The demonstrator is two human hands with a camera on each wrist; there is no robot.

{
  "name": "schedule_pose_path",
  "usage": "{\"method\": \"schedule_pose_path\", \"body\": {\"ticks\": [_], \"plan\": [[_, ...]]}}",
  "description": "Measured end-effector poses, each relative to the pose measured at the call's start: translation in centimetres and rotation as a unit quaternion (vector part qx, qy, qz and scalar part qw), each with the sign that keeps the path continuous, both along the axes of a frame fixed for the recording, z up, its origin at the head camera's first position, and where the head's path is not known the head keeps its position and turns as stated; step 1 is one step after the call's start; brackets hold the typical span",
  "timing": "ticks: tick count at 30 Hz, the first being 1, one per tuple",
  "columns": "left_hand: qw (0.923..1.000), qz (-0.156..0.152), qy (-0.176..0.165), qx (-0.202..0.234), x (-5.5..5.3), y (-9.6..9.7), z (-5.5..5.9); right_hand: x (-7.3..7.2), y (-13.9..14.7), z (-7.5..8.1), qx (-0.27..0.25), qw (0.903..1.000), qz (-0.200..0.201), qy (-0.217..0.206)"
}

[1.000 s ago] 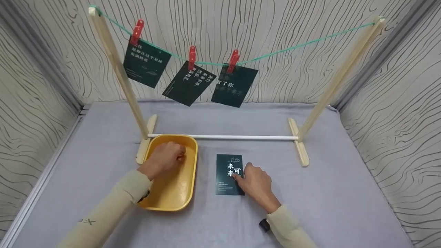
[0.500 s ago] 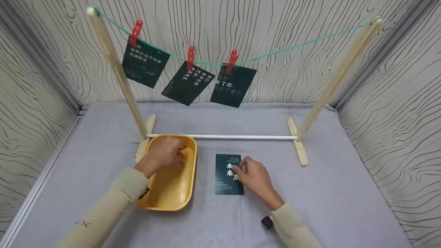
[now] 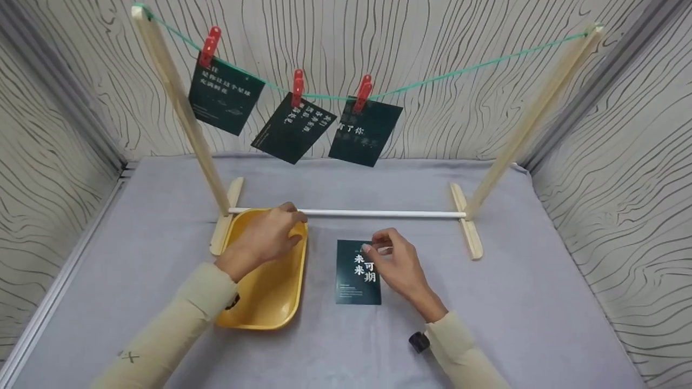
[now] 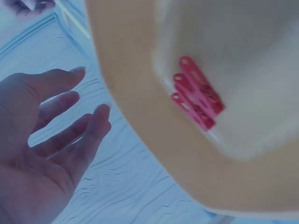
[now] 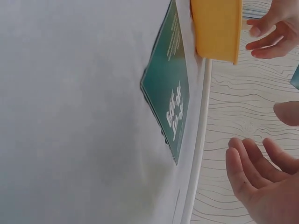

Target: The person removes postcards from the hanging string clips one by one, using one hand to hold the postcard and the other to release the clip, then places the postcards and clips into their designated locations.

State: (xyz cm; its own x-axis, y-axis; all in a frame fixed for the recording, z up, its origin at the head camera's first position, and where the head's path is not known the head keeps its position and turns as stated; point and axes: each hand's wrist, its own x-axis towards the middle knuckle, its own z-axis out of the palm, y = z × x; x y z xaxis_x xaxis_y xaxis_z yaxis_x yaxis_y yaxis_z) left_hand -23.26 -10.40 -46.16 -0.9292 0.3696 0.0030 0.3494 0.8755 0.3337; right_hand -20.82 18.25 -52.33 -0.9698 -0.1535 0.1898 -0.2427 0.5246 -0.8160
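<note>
My left hand (image 3: pixel 268 235) hovers over the far part of a yellow tray (image 3: pixel 297 292), fingers loosely bent and holding nothing. Three red clothespins (image 4: pixel 198 95) lie side by side in the tray in the left wrist view; in the head view the hand hides them. My right hand (image 3: pixel 398 265) is over the right edge of a dark green card (image 3: pixel 354 289) with white characters, which lies flat on the cloth. Nothing is between its relaxed fingers, and the right wrist view has the hand (image 5: pixel 273 191) raised above the card (image 5: pixel 170 79).
Two wooden posts (image 3: pixel 173 97) carry a sagging green string (image 3: pixel 465 72). From it hang three dark green cards (image 3: pixel 296 129), each clipped by a red clothespin (image 3: pixel 298 88). A white rod (image 3: pixel 378 214) joins the post feet behind the tray. Grey cloth (image 3: pixel 535 302) covers the table.
My left hand has risen from inside the tray toward its far right rim; the red seen at its fingers no longer shows there. My right hand has lifted off the card and moved slightly away.
</note>
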Motion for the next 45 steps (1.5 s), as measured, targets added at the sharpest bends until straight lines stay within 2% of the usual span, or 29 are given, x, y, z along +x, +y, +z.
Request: {"method": "schedule_pose_path", "body": {"ticks": [3, 6, 12, 19, 23, 29, 34, 37, 45], "plan": [[0.9992, -0.012, 0.037, 0.014, 0.0, 0.5, 0.7, -0.3, 0.2, 0.6, -0.005, 0.9998, -0.015, 0.009], [0.9975, -0.021, 0.059, 0.033, 0.0, 0.9, 1.3, -0.7, 0.5, 1.1, -0.006, 0.9992, -0.027, 0.028], [0.9960, -0.013, 0.071, 0.054, -0.1, 0.9, 2.4, -1.5, 0.3, 1.8, -0.009, 0.9987, -0.025, 0.044], [0.9912, 0.001, 0.103, 0.083, -0.6, 0.5, 4.4, -2.6, -0.4, 3.3, -0.040, 0.9958, -0.025, 0.078], [0.9851, -0.007, 0.132, 0.109, -0.8, 0.5, 5.4, -2.9, -0.5, 3.8, -0.045, 0.9944, -0.032, 0.091], [0.9711, -0.013, 0.179, 0.157, -1.1, 0.9, 6.5, -3.1, -0.9, 4.2, -0.052, 0.9929, -0.039, 0.100], [0.9623, -0.007, 0.210, 0.172, -1.3, 1.4, 7.2, -3.3, -1.4, 4.4, -0.053, 0.9926, -0.041, 0.101], [0.9561, -0.015, 0.230, 0.181, -1.6, 1.8, 7.6, -3.4, -1.6, 4.8, -0.052, 0.9922, -0.048, 0.103], [0.9439, -0.031, 0.243, 0.222, -2.1, 2.4, 8.6, -3.9, -1.6, 5.5, -0.055, 0.9896, -0.046, 0.125]]}}
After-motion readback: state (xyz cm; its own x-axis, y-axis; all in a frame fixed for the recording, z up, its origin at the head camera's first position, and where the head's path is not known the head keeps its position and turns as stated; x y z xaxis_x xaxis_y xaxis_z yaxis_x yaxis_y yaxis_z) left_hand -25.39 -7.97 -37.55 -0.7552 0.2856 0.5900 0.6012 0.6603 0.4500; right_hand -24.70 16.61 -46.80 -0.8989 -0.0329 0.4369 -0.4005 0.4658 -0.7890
